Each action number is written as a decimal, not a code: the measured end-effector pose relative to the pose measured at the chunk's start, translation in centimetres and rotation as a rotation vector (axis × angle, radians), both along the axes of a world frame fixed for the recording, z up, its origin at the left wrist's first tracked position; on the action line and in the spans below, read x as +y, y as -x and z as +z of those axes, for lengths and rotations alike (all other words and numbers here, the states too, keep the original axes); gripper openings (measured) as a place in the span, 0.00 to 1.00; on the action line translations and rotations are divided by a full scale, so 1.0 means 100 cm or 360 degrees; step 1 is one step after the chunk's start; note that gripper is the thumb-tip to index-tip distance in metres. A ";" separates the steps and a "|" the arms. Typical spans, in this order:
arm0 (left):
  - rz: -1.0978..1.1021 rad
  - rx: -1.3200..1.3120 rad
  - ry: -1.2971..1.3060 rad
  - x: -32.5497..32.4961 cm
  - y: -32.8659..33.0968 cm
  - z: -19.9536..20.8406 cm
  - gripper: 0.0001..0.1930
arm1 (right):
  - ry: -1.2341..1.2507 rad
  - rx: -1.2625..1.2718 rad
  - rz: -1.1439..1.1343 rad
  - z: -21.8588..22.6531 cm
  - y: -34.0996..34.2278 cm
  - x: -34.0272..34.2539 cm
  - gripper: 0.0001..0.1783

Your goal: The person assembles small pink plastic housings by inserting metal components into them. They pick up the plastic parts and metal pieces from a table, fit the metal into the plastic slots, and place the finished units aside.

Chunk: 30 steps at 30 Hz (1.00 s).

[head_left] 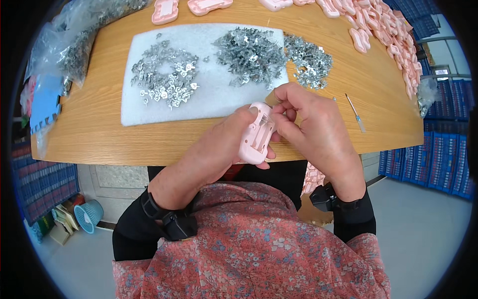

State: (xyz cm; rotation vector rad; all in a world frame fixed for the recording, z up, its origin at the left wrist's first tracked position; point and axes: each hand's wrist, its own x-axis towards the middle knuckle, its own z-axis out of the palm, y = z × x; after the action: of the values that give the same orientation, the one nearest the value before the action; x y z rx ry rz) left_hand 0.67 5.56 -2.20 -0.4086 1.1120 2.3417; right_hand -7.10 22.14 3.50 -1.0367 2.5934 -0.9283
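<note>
My left hand point(226, 133) is closed around a pale pink plastic casing point(247, 151), held tilted just above the table's near edge. Its hollow side, with a long slot like a battery compartment, faces up. At the casing's right edge, my right hand point(318, 117) has its thumb and fingers pinched together; whatever they grip is hidden. A tan wrap point(272, 98) covers a fingertip there. Beyond the hands, a white foam sheet point(209, 107) carries one pile of small shiny metal pieces point(169, 82) at left and a denser pile of metal pieces point(251, 55) at right.
More metal pieces point(311, 62) lie on the wooden table point(383, 119) beside the foam. A thin screwdriver-like tool point(355, 113) rests to the right. Pink casings point(386, 30) heap along the far right edge; plastic bags point(74, 45) sit at far left. Blue racks point(430, 162) stand beyond the table.
</note>
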 end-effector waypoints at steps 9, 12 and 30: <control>0.0012 0.0055 -0.0086 -0.004 -0.001 -0.006 0.23 | 0.0147 -0.0123 -0.0038 -0.004 -0.008 0.005 0.11; 0.0022 0.0007 -0.0116 -0.003 0.000 -0.002 0.23 | 0.0198 0.0063 0.0071 -0.009 -0.011 0.003 0.12; 0.0470 0.0382 0.0061 0.003 0.009 0.012 0.35 | 0.0792 -0.0226 -0.0225 -0.027 -0.009 0.015 0.14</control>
State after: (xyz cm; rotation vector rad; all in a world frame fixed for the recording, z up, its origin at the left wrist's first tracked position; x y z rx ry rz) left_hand -0.20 5.84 -1.00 -0.3302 1.2830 2.6872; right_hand -6.18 23.65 0.82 -0.8501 2.3946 -1.6754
